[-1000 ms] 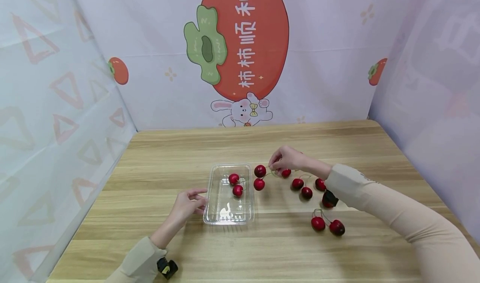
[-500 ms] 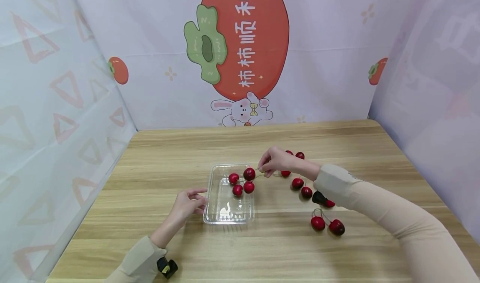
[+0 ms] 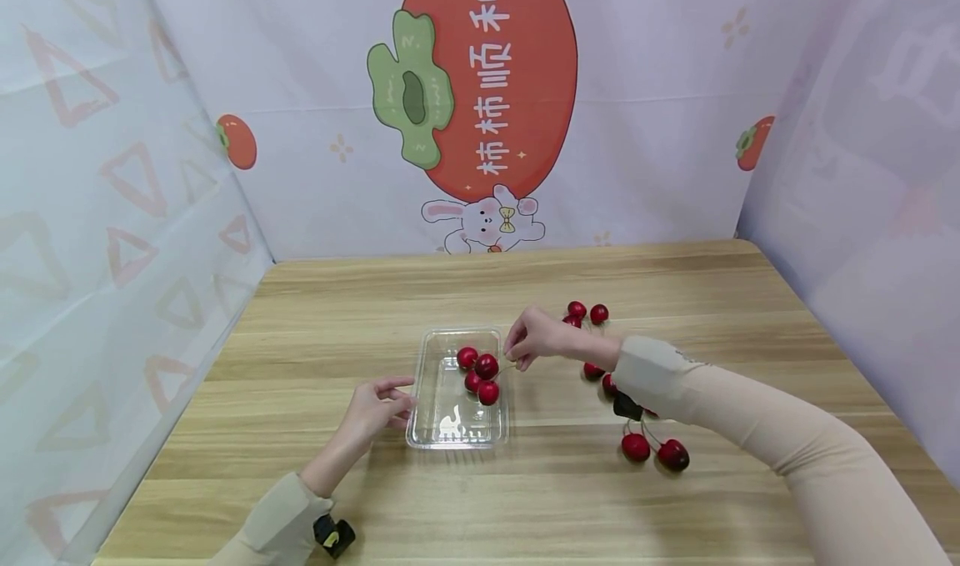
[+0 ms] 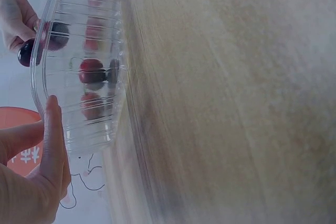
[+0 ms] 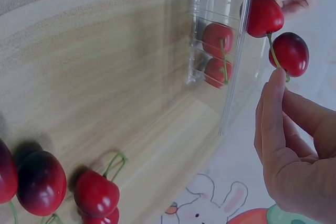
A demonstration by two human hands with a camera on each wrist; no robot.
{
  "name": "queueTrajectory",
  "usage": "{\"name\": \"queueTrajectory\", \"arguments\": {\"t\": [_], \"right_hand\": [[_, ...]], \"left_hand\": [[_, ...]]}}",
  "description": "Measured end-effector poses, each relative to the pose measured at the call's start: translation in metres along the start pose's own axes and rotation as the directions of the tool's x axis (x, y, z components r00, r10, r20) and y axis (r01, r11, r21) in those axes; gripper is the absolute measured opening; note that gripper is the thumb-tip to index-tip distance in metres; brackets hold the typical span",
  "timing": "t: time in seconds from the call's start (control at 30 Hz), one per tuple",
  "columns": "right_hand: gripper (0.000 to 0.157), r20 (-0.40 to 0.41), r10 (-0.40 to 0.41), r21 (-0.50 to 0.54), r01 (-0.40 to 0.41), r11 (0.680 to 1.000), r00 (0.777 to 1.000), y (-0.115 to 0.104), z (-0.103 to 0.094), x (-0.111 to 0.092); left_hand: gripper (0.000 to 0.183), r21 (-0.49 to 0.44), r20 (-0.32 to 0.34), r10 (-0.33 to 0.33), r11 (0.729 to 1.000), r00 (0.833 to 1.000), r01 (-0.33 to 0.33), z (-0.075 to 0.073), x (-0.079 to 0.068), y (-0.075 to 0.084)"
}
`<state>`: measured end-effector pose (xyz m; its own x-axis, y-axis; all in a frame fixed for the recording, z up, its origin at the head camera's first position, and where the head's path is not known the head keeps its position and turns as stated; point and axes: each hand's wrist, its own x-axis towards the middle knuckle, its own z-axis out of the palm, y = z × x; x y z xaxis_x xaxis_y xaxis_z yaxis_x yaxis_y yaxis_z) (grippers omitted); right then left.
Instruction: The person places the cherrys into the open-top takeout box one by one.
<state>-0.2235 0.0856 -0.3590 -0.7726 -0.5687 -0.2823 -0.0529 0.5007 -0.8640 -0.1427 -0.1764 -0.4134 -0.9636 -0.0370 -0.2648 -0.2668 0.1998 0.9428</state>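
My right hand [image 3: 534, 337] pinches the green stems of a joined pair of red cherries [image 3: 487, 367] between thumb and fingertips. The pair hangs over the right side of a clear plastic container [image 3: 431, 420]. Above the container's rim in the right wrist view, the two held cherries [image 5: 289, 55] dangle, one darker than the other. Inside the container lie two more cherries [image 5: 217, 39] with a stem. At its left wall, my left hand [image 3: 381, 403] touches the rim; in the left wrist view its finger [image 4: 52, 129] lies straight against the plastic.
Several loose cherries [image 3: 598, 314] lie right of the container, some partly behind my right forearm. Nearer the front right is another stemmed pair [image 3: 636, 447]. The wooden table [image 3: 337, 299] meets printed cloth walls at the back and sides.
My right hand has moved left and slightly toward me, carrying the cherry pair from beside the container to over its right half. The left hand has stayed in place.
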Motion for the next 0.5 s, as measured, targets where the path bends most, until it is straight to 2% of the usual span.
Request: {"name": "queueTrajectory", "arguments": {"t": [0.17,0.5], "right_hand": [[0.006,0.006,0.020,-0.011,-0.020,1.000,1.000,0.0007,0.0048,0.0009],[0.008,0.029,-0.007,-0.013,0.008,1.000,1.000,0.0001,0.0107,0.0023]], "left_hand": [[0.036,0.012,0.001,0.010,1.000,1.000,-0.010,-0.0002,-0.0012,0.0000],[0.035,0.022,0.003,0.014,1.000,1.000,-0.014,0.0002,-0.0002,-0.0010]]}}
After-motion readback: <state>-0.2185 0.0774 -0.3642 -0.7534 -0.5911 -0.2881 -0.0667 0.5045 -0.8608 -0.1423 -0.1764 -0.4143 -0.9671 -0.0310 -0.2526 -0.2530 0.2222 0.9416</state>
